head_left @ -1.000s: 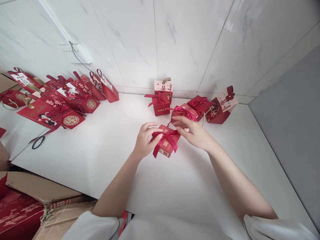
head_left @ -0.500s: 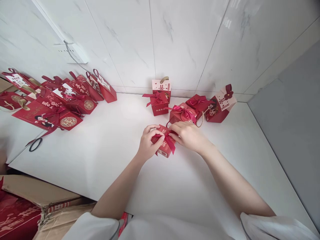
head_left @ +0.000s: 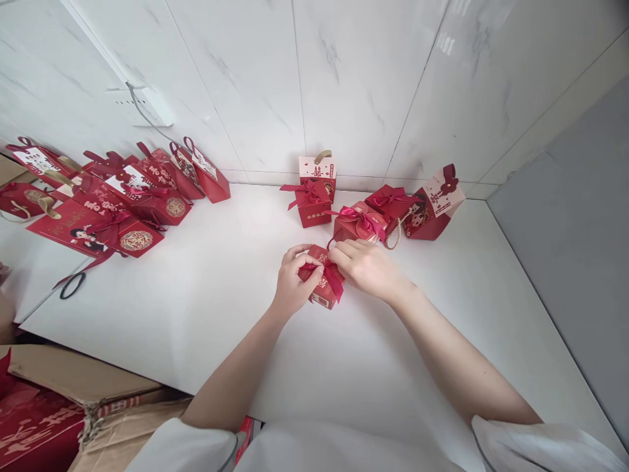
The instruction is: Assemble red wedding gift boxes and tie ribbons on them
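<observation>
Head view: shows a small red gold-printed card box [head_left: 322,285] resting on a white tabletop [head_left: 196,295], near frame centre. Appears to run lengthwise up and down the frame, upper end leaning slightly left. Carries a glossy crimson ribbon bow [head_left: 335,284] across the top, with one tail hanging toward the lower right.

Flanked by both hands, at near-equal reach. Bare left hand [head_left: 293,278]: placed along the left side, thumb and forefinger closed together at the bow, seemingly pinching ribbon. Bare right hand [head_left: 367,269]: placed over the upper-right edge, fingers curled inward beside the knot; cannot tell whether gripping ribbon or only touching, contact being hidden.

Noted just beyond the right hand: a red box with bright pink-red bow [head_left: 346,227], crowding that side; behind it, a dark-red ribboned box [head_left: 386,203] beside a twisted cream cord handle [head_left: 390,246]. Farther right: a red box with pale pink panel [head_left: 445,196]. Upper centre: a red bow-topped box [head_left: 316,216], well apart from the left hand. Upper left: a cluster of red gift boxes [head_left: 137,241].
</observation>
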Available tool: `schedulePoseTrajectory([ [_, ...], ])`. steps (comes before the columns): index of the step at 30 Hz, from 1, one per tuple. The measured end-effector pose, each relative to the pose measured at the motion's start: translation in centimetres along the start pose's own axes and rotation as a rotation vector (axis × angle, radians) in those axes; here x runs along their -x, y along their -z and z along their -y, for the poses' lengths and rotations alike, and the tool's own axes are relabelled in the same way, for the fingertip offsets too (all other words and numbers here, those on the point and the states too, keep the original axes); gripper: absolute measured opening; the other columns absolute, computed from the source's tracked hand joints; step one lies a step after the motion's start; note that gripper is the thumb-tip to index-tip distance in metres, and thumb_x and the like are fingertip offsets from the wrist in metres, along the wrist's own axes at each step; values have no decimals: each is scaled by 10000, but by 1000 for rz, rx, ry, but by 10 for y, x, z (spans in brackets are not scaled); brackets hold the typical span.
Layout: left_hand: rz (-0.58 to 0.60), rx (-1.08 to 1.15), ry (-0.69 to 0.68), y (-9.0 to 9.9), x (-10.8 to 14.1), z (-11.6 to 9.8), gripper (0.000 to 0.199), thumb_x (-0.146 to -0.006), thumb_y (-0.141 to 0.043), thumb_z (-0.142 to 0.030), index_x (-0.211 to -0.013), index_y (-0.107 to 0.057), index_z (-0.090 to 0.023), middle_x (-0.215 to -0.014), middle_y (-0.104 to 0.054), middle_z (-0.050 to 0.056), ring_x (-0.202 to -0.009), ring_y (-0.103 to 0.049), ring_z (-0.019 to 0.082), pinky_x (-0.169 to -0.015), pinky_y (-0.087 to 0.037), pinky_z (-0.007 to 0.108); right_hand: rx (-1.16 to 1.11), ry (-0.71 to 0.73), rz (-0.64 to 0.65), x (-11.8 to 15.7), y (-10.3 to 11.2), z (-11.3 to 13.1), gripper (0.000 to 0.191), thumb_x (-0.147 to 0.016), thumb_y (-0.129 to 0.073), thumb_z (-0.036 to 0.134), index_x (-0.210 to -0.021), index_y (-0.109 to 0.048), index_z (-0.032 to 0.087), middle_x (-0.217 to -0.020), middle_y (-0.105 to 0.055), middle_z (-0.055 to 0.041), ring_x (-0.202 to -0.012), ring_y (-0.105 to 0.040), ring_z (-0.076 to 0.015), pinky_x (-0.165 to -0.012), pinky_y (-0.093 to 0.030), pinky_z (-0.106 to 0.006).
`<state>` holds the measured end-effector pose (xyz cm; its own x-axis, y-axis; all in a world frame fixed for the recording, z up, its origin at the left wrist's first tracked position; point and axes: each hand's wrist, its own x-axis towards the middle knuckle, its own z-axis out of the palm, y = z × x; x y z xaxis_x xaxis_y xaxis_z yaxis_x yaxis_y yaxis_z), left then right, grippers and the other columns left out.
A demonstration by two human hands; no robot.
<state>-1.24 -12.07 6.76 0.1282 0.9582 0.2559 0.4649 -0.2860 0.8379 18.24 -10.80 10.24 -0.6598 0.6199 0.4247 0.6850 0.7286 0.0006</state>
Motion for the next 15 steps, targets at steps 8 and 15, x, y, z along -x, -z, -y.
schedulePoseTrajectory([
  [8,16,15,21,0,0,0,77,-849,-606,-279,-857,-667,-232,-1280,-531,55,-1226,-517,236,-1052,-430,422,-382,-149,-32,5,19,-11,164,-976,-406,223,-931,-561,192,-895,-631,-67,-784,-560,-196,-744,-424,-335],
  [15,8,23,21,0,0,0,66,-844,-615,-276,-850,-665,-232,-1271,-532,51,-1235,-514,238,-1076,-410,433,-422,-248,-17,9,34,-19,301,-1005,-368,301,-855,-604,192,-861,-640,-61,-814,-585,-193,-736,-449,-327],
])
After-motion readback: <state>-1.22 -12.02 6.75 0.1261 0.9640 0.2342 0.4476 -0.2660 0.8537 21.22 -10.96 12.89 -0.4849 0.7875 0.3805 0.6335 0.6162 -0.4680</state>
